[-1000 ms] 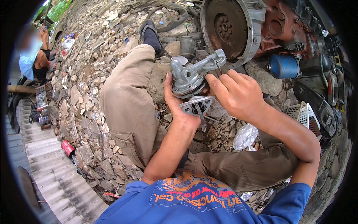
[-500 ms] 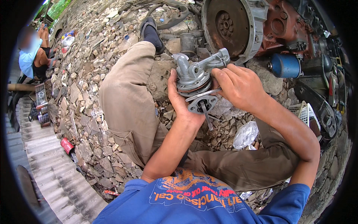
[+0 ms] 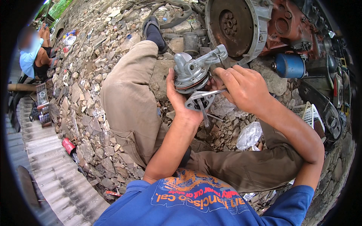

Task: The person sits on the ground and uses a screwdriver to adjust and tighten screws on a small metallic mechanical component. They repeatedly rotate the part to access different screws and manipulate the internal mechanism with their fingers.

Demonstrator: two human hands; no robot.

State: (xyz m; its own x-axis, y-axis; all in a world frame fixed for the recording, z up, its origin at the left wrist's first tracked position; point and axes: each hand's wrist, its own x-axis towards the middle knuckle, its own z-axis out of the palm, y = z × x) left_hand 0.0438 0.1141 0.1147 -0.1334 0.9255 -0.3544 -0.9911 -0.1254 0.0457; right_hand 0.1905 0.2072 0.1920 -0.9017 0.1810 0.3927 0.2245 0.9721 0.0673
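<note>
A grey metal fuel pump (image 3: pixel 190 71) with a round layered body, a spout, a flange plate (image 3: pixel 194 104) and a lever rests in my left hand (image 3: pixel 177 98), whose fingers wrap round it from the left and below. My right hand (image 3: pixel 243 87) is closed at the pump's right side, by the outlet arm (image 3: pixel 215 56). A thin flat metal tool (image 3: pixel 215 92) runs from the right hand across the top of the flange; its full shape is hidden. The lever sticks out below the flange toward me.
Ahead stands an engine block (image 3: pixel 283 24) with a big flywheel (image 3: pixel 230 24) and a blue filter (image 3: pixel 288 66). Stony ground (image 3: pixel 86 90) surrounds my legs. A clear plastic bag (image 3: pixel 249 135) lies near my right leg. At far left, a person (image 3: pixel 32 56) sits near corrugated sheets (image 3: pixel 56 169).
The pump has shifted slightly left and tilted, its flange turning to show more of its upper face. Both hands stay on it; the right hand's fingers have moved slightly.
</note>
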